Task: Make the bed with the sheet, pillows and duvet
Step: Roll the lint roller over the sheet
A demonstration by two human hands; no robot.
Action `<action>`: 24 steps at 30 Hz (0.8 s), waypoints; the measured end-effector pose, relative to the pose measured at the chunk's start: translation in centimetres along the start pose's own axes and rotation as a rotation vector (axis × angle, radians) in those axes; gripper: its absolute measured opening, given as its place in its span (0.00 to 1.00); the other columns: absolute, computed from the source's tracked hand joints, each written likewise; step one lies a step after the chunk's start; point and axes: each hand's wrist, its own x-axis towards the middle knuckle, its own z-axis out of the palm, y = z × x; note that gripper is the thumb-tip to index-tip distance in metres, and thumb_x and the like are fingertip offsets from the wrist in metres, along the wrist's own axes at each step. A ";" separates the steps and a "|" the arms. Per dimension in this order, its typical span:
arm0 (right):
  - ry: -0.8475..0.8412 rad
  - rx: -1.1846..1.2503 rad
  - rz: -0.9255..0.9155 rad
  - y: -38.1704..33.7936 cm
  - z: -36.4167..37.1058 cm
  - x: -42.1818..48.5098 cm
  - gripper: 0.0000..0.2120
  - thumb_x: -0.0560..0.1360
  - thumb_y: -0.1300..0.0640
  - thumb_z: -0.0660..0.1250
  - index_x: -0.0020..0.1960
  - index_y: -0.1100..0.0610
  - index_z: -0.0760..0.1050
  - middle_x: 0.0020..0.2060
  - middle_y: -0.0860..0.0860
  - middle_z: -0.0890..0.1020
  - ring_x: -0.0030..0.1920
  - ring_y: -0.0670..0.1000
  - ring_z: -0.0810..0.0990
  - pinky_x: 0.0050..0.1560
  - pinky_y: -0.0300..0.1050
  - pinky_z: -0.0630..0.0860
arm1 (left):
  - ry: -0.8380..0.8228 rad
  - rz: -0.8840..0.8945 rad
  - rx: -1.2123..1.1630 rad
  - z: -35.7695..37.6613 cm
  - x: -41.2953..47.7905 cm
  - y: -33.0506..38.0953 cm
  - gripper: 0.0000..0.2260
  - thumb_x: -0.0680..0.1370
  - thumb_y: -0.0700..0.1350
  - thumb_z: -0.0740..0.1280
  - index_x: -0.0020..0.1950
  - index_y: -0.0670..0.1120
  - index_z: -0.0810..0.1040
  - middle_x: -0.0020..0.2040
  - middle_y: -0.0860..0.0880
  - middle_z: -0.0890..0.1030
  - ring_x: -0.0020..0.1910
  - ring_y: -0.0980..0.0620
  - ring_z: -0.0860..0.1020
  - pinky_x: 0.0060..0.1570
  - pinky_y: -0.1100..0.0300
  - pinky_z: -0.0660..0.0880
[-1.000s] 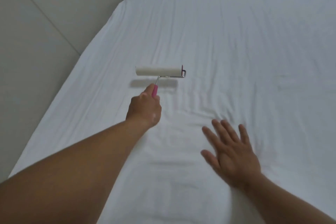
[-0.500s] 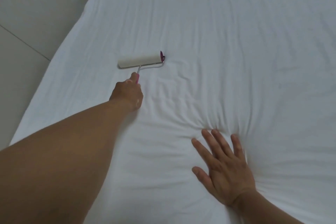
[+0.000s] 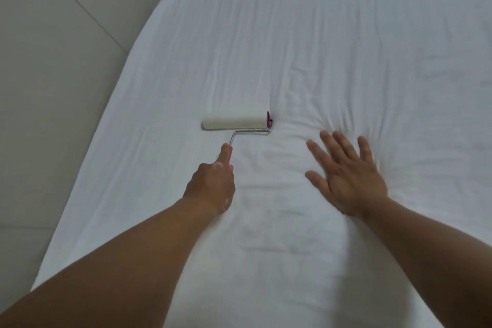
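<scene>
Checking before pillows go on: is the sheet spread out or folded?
Spread out. The sheet lies flat across the view to its left edge, with shallow wrinkles gathered ahead of the right hand resting on it.

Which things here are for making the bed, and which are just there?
For the job:
white sheet, spread on the bed
lint roller, resting on the sheet
left hand, gripping its pink handle
right hand, pressing flat on the sheet

Just there:
grey floor beside the bed
</scene>
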 end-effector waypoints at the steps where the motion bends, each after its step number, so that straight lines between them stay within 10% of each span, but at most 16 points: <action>1: 0.005 0.002 0.008 -0.2 0.0 -0.4 0.34 0.79 0.31 0.37 0.81 0.44 0.45 0.81 0.49 0.50 0.80 0.52 0.46 0.77 0.63 0.43 | -0.017 0.008 -0.022 0.4 -2.0 -0.5 0.25 0.85 0.45 0.53 0.80 0.49 0.48 0.49 0.34 0.80 0.47 0.37 0.82 0.48 0.49 0.79; 21: -0.048 0.043 0.074 -5.7 0.0 -21.3 0.41 0.78 0.28 0.37 0.81 0.53 0.43 0.81 0.51 0.47 0.80 0.51 0.43 0.78 0.59 0.45 | -0.144 0.005 -0.010 8.6 -34.0 -10.0 0.22 0.84 0.47 0.51 0.78 0.50 0.52 0.47 0.41 0.83 0.40 0.38 0.81 0.41 0.49 0.78; 24: -0.055 0.034 0.088 -6.2 0.4 -23.5 0.41 0.77 0.28 0.37 0.81 0.53 0.43 0.81 0.51 0.46 0.80 0.51 0.42 0.78 0.59 0.44 | -0.273 0.051 0.194 10.3 -38.5 -11.7 0.23 0.82 0.41 0.52 0.77 0.46 0.54 0.67 0.44 0.76 0.33 0.47 0.72 0.36 0.53 0.71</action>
